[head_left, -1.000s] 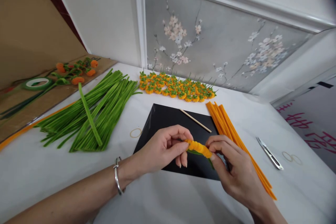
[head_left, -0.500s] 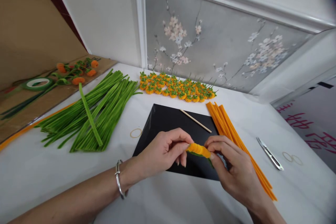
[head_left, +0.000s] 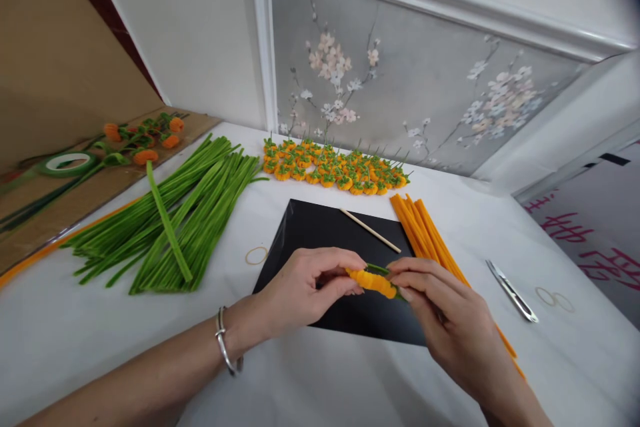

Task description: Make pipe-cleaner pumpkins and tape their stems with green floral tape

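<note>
Between both hands, above a black board, is an orange pipe-cleaner coil with a green pipe cleaner running along its far side. My left hand, with a silver bangle on the wrist, pinches the coil's left end. The other end is pinched by my right hand, whose fingertips also touch the green stem. A thin wooden stick lies on the board beyond the hands. Just right of the board, partly behind my right hand, lies a bundle of orange pipe cleaners.
Many green pipe cleaners lie at left. Rows of small orange pumpkins stand along the wall. On cardboard at far left are green tape and orange pumpkins on stems. Scissors-like silver cutter and rubber bands lie at right.
The coil has been turned between my fingers, so the green pipe cleaner now shows behind it rather than below. My right hand has shifted slightly, and the view has moved a little.
</note>
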Demonstrator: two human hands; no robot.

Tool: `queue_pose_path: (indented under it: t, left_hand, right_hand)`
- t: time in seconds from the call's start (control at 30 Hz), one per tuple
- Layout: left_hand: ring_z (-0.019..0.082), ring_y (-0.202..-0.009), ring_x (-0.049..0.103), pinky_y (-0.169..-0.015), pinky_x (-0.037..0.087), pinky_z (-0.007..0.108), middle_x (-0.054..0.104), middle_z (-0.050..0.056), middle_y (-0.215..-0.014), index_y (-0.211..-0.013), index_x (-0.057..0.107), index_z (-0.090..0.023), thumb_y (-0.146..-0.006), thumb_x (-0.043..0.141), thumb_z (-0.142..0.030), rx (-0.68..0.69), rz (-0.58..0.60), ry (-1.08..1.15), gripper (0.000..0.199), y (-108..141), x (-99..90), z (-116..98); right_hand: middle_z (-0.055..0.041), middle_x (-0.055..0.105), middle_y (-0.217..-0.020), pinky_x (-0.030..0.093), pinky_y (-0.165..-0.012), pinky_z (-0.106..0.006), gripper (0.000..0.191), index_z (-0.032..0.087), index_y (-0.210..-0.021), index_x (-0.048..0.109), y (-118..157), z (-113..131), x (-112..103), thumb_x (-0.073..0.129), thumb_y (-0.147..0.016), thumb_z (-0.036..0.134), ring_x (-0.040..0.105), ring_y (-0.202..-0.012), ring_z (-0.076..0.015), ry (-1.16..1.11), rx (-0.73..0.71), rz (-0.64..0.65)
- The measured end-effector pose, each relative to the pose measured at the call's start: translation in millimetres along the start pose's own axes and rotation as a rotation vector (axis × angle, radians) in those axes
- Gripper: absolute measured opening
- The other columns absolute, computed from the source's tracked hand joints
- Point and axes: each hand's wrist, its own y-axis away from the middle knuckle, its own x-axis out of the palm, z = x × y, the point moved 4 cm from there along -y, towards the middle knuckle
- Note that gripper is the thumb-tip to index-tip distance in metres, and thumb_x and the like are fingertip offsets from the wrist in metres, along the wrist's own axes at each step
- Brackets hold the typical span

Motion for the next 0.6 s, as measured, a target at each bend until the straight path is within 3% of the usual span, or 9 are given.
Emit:
queue_pose_path:
  t: [0.23,0.33,0.47,0.6]
  left_hand:
    - [0.016,-0.089,0.067,-0.075,0.053,0.022,0.071,0.006,-0.102,-0.097,0.069,-0.018,-0.085,0.056,-0.017,0.104,-0.018,-0.231,0.017,-0.1,-2.3,0.8]
    - [0.013,-0.080,0.066,-0.070,0.053,0.021,0.070,0.006,-0.105,-0.099,0.068,-0.018,-0.086,0.056,-0.018,0.079,-0.024,-0.179,0.018,0.1,-1.3,2.6]
    - [0.010,-0.073,0.065,-0.068,0.054,0.020,0.068,0.007,-0.110,-0.102,0.065,-0.017,-0.088,0.051,-0.016,0.008,-0.043,-0.035,0.020,0.3,-1.4,5.6]
    - [0.010,-0.070,0.066,-0.065,0.054,0.020,0.068,0.007,-0.110,-0.101,0.066,-0.017,-0.087,0.053,-0.016,0.051,-0.033,-0.129,0.019,0.4,-1.4,2.2]
  right_hand:
    - [-0.0059,0.066,-0.104,0.055,-0.081,-0.024,0.020,0.022,-0.104,0.058,5.8,5.2,4.7,0.050,-0.090,0.012,0.066,-0.094,-0.0155,0.118,-0.042,-0.042]
    - [-0.0067,0.065,-0.108,0.055,-0.083,-0.025,0.023,0.022,-0.107,0.057,6.0,7.8,5.9,0.047,-0.090,0.009,0.065,-0.098,-0.0154,0.120,-0.077,-0.062]
    - [-0.0064,0.065,-0.110,0.055,-0.083,-0.026,0.018,0.023,-0.101,0.059,2.1,6.0,2.1,0.049,-0.090,0.013,0.064,-0.100,-0.0161,0.087,-0.013,-0.034]
    - [-0.0040,0.068,-0.099,0.056,-0.076,-0.026,0.013,0.023,-0.096,0.058,0.7,5.4,-1.5,0.052,-0.089,0.015,0.067,-0.091,-0.0162,0.112,0.000,-0.055]
